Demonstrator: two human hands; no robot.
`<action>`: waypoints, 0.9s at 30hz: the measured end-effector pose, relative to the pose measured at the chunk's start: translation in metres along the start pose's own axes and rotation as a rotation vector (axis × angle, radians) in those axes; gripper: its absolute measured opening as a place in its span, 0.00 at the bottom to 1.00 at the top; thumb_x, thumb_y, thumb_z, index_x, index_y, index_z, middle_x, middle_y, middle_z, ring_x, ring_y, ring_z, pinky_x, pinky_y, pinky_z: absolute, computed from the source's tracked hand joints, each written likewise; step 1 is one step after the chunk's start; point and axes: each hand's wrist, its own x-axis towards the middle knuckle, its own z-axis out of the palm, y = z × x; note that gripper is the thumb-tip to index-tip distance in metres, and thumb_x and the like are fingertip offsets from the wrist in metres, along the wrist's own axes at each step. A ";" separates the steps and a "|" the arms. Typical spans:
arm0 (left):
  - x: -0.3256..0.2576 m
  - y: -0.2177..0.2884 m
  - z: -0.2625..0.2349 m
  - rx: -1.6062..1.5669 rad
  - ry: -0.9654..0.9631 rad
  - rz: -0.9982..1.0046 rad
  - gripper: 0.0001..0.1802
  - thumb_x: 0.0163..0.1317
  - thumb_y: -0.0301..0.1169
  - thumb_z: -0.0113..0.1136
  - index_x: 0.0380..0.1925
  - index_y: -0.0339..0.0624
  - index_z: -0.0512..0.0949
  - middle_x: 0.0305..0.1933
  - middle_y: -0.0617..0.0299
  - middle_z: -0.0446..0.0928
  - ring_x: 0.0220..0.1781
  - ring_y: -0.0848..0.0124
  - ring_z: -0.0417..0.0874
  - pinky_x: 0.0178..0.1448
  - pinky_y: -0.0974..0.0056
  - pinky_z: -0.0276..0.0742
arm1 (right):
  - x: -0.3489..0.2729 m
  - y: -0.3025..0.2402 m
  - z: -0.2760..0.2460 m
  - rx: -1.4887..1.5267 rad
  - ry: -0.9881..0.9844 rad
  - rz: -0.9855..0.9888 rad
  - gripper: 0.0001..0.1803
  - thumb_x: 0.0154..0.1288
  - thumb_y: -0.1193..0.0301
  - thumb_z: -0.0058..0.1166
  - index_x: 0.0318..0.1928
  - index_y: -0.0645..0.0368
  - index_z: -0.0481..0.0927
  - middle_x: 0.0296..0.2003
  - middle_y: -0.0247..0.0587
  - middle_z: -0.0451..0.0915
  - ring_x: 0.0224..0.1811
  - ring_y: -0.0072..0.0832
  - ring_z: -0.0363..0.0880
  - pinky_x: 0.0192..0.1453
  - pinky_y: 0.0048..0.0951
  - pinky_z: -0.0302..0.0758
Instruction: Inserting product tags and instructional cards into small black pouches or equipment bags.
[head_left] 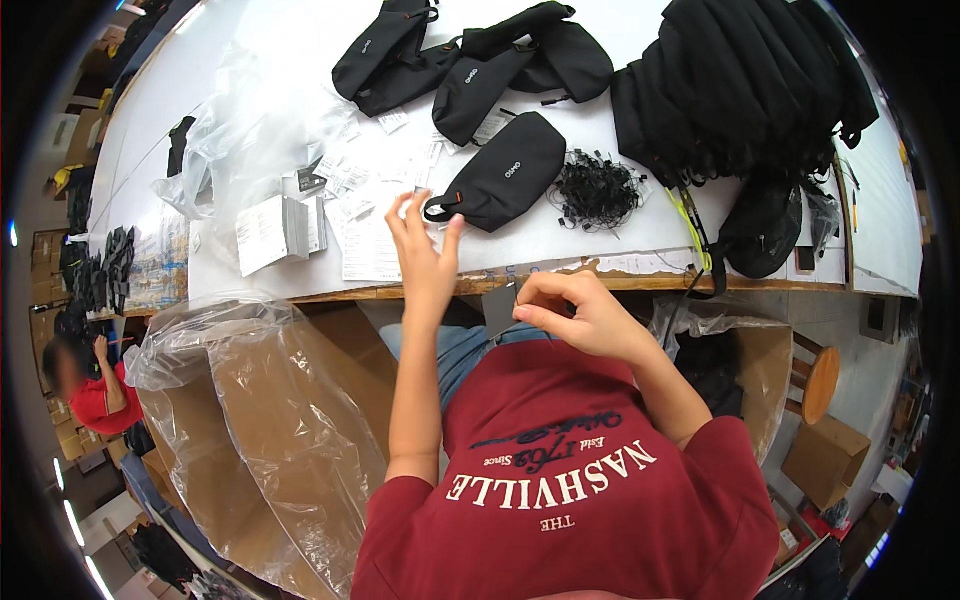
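Note:
My left hand (425, 255) is raised at the table's front edge, fingers spread, fingertips just short of a black waist pouch (505, 172) lying on the white table (620, 235). It holds nothing that I can see. Closer to my chest, my right hand (580, 315) pinches a small grey card tag (500, 310) between thumb and fingers. A tangle of black tag strings (597, 190) lies right of the pouch. Small white paper tags (350, 180) are scattered left of the pouch.
More black pouches (470, 60) lie at the table's far side, and a heap of black bags (750, 80) at the right. Booklets (280, 230) and clear plastic bags (240, 140) lie left. A plastic-lined cardboard box (270, 420) stands at my left, another box (750, 370) at my right. A person in red (95, 395) sits far left.

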 end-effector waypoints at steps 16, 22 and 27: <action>-0.018 0.045 -0.021 -0.648 -0.630 -0.427 0.11 0.59 0.29 0.64 0.40 0.36 0.82 0.26 0.70 0.76 0.26 0.86 0.68 0.29 0.77 0.61 | 0.007 0.038 0.002 -0.158 0.332 0.097 0.07 0.62 0.69 0.58 0.33 0.59 0.79 0.12 0.33 0.64 0.14 0.18 0.58 0.20 0.25 0.56; -0.032 0.046 -0.030 -0.646 -0.592 -0.407 0.10 0.62 0.24 0.59 0.42 0.34 0.80 0.29 0.68 0.78 0.31 0.85 0.74 0.33 0.78 0.67 | 0.008 0.036 -0.003 -0.227 0.242 0.047 0.07 0.61 0.69 0.58 0.34 0.59 0.80 0.12 0.35 0.66 0.13 0.20 0.60 0.20 0.25 0.58; -0.043 0.046 -0.026 -0.574 -0.460 -0.438 0.07 0.57 0.22 0.62 0.36 0.34 0.81 0.28 0.69 0.77 0.28 0.84 0.71 0.30 0.77 0.65 | 0.004 0.029 0.005 -0.356 0.242 -0.062 0.06 0.60 0.69 0.58 0.35 0.57 0.81 0.18 0.39 0.75 0.16 0.29 0.72 0.22 0.29 0.66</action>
